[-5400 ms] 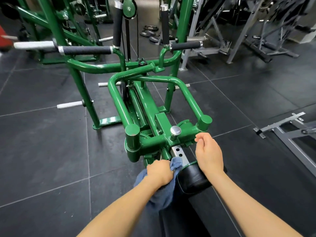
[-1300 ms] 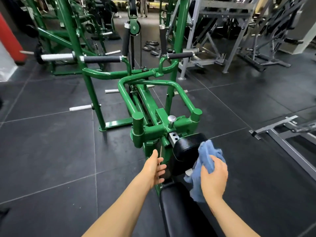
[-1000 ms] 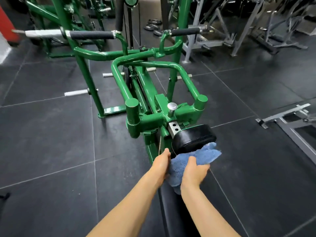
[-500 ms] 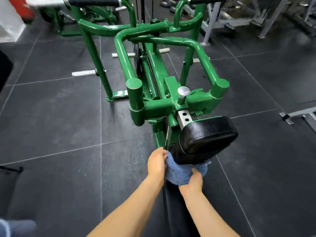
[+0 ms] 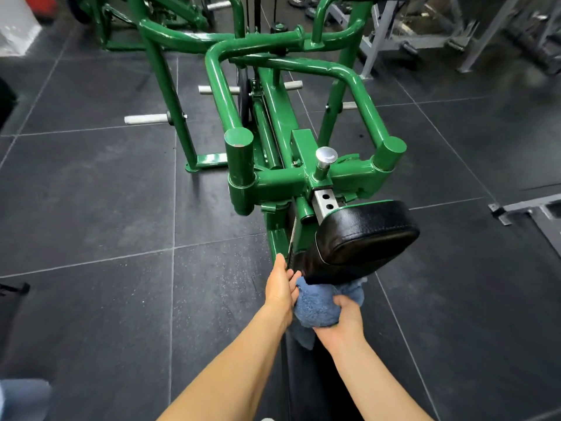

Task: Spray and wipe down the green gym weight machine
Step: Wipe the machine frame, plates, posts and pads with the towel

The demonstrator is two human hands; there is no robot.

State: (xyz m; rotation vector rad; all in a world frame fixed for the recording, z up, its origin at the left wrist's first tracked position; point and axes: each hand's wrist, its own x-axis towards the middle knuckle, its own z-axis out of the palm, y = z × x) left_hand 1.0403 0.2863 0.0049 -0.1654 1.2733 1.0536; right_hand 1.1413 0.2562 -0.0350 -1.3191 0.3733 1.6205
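At centre, the green weight machine (image 5: pixel 273 165) runs its long axis near to far, black pad (image 5: pixel 364 238) tilted at the near end. Since a moment ago the blue cloth (image 5: pixel 318 305) has moved beneath that pad: underside wiping under way. Right hand (image 5: pixel 343 320) grips the cloth; left hand (image 5: pixel 280 287), fingers extended together, rests against it.

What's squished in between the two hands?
A bunched blue cloth lies between the left hand and right hand, just under the black pad, as the head view shows.
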